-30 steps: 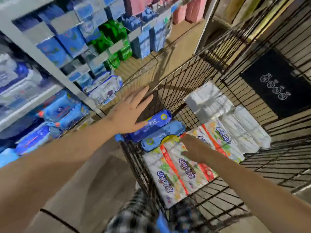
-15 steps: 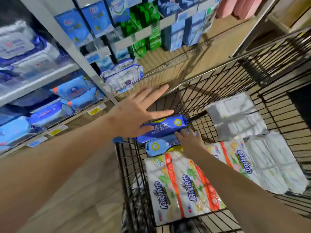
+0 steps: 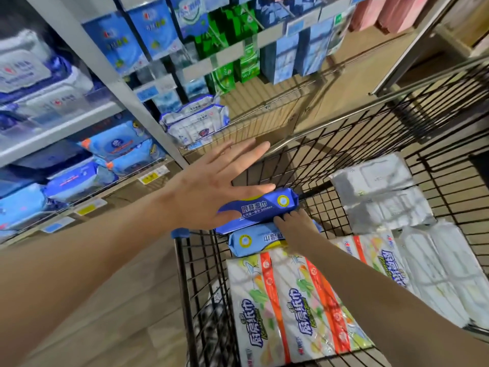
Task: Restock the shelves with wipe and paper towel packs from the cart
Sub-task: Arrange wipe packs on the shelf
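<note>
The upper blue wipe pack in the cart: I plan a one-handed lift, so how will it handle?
The upper blue wipe pack looks like a soft film pouch, so it probably sags when lifted. Its glossy wrapper may be slippery. Being long and flat-sided, it shouldn't roll.

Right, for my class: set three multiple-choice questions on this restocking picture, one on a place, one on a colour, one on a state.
1. Where do the blue wipe packs lie? A on the floor; B in the cart; C on the top shelf.
2. What colour are the stripes on the paper towel packs? A purple; B black; C orange.
3. How is the left hand? A open, fingers straight; B a fist; C gripping a green box.
Answers: B, they rest inside the wire walls; C, orange bands cross the white wrap; A, its fingers are straight and spread.
</note>
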